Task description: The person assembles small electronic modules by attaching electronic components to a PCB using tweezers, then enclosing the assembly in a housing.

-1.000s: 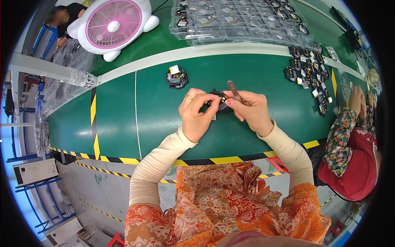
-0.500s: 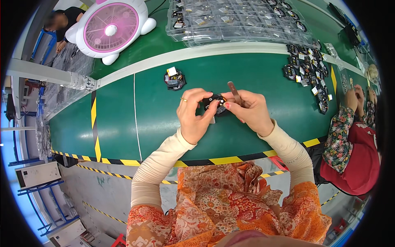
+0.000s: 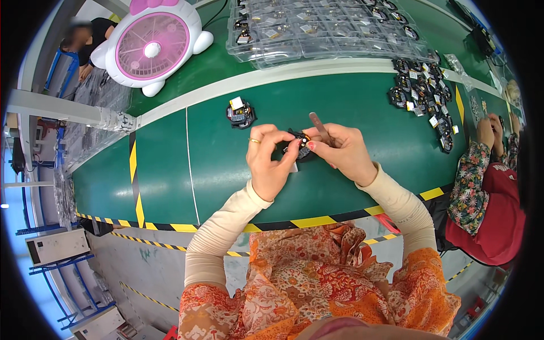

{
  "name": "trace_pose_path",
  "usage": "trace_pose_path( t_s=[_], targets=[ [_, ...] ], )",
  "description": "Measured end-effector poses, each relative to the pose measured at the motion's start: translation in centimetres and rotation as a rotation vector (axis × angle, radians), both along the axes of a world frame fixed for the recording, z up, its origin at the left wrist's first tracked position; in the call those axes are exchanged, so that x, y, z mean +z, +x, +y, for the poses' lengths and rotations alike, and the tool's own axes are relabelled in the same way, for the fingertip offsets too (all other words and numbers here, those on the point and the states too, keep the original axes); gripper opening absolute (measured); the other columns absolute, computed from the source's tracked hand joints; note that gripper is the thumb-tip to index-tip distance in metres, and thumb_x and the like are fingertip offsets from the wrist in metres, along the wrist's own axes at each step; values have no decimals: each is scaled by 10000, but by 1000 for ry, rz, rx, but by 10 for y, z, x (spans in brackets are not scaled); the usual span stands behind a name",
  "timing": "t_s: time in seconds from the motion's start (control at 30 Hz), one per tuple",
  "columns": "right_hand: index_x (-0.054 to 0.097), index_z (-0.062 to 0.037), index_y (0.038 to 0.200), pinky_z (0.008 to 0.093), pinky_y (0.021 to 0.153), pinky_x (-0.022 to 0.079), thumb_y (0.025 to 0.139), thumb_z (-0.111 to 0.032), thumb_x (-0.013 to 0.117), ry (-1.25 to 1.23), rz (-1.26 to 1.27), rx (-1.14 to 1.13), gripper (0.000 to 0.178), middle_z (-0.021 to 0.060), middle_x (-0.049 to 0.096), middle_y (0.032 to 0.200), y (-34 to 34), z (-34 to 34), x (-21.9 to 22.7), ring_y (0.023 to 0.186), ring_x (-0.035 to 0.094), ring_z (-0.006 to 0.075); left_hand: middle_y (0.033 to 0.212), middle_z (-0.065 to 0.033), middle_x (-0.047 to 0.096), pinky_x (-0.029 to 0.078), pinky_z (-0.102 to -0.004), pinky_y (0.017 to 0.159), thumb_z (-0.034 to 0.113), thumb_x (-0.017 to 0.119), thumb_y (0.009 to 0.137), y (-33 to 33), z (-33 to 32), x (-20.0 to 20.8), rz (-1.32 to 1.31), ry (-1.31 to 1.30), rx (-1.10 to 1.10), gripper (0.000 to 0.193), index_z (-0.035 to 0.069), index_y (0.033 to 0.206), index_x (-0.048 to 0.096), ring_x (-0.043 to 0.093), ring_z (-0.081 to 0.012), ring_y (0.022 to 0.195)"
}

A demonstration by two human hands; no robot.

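Note:
Between my two hands, over the green table, is a small black electronic assembly (image 3: 304, 152) with a white tag below it. My left hand (image 3: 268, 161) pinches its left side between thumb and fingers. The thumb and forefinger of my right hand (image 3: 343, 148) close on its right side. Tucked in that same hand, a pair of metal tweezers (image 3: 318, 126) points up and to the left. My fingers cover much of the assembly. Another black round assembly (image 3: 241, 114) with a white tag lies on the table, beyond my left hand.
Many similar assemblies (image 3: 425, 93) lie piled at the right. Clear plastic trays (image 3: 317, 34) holding more stand behind a pale rail (image 3: 272, 75). A pink and white fan (image 3: 153, 50) is at the back left. A co-worker in a red vest (image 3: 501, 215) sits to the right.
My left fingers have shifted slightly on the assembly. The tweezers have tipped a little to the left. The whole view has turned slightly.

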State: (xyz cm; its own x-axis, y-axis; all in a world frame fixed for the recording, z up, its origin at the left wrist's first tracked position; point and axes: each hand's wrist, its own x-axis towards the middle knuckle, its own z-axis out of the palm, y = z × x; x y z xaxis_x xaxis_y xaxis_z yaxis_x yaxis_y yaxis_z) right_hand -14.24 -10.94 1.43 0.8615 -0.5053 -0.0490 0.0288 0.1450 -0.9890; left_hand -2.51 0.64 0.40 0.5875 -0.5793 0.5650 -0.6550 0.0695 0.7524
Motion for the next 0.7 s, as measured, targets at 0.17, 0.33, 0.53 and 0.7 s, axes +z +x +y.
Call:
trace_pose_path(
  t_s=[0.17, 0.33, 0.53, 0.7],
  targets=[
    [596, 35, 987, 151, 413, 304, 825, -8, 576, -25, -14, 0, 168, 20, 620, 847, 1, 0, -2, 502, 413, -6, 811, -52, 471, 384, -240, 546, -42, 682, 652, 4, 0, -5, -154, -21, -21, 174, 34, 779, 590, 454, -140, 677],
    [597, 36, 992, 150, 412, 298, 826, -12, 578, -3, 1, 9, 174, 18, 619, 825, 0, 0, 3, 495, 404, -5, 803, -48, 472, 382, -240, 547, -41, 684, 652, 3, -1, -1, -94, -13, -19, 168, 34, 773, 594, 455, -142, 682],
    [597, 37, 1002, 146, 422, 295, 819, -10, 580, 12, -19, 27, 190, 7, 609, 801, 0, -2, 3, 502, 410, -5, 806, -49, 477, 386, -236, 556, -39, 689, 651, 5, 0, -4, -138, -35, -33, 195, 28, 805, 590, 450, -135, 662],
    [592, 35, 1010, 146, 423, 296, 811, -18, 586, -23, -30, 36, 205, -3, 598, 778, -1, -4, -2, 507, 416, -4, 867, -58, 542, 423, -215, 594, -47, 648, 715, 2, 1, -2, 145, 25, -102, 257, 8, 956, 578, 500, -98, 678]
  ],
)
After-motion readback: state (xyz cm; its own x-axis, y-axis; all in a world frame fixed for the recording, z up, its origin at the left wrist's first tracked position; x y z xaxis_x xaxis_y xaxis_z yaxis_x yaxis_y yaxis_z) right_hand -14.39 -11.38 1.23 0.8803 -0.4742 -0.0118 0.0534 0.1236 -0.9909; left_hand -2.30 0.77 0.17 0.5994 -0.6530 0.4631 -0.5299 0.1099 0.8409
